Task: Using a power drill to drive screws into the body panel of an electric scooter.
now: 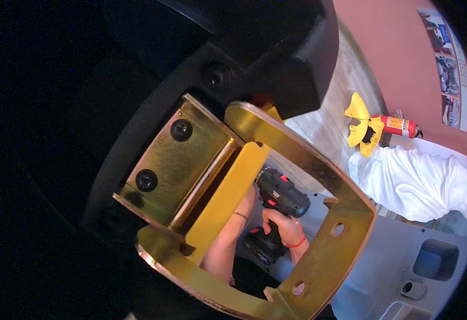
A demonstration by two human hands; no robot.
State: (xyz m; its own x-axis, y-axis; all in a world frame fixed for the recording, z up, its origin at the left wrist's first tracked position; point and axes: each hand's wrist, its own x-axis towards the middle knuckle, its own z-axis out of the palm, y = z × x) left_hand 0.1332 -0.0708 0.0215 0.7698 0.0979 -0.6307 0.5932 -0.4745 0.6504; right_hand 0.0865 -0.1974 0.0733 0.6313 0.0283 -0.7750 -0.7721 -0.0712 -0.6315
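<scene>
Through the opening of a large gold-coloured metal bracket point(324, 168) I see a black cordless drill point(281, 193) with red switches. Its battery point(268, 248) hangs below the handle. My right hand point(282, 226) is closed round the handle and wears a red string at the wrist. Beside the drill's front end is my left hand point(248, 202), with a thin dark band at its wrist. The bracket's yellow strip point(228, 202) hides its fingers, so what they hold does not show. Two black bolts point(181, 129) sit in the bracket's plate.
A dark moulded housing point(276, 58) fills the upper left around the bracket. To the right lies a grey plastic panel point(372, 256) with a recess. Beyond it are a white cloth point(415, 184), yellow curved parts point(359, 114), a red fire extinguisher point(397, 126) and a wall poster point(449, 69).
</scene>
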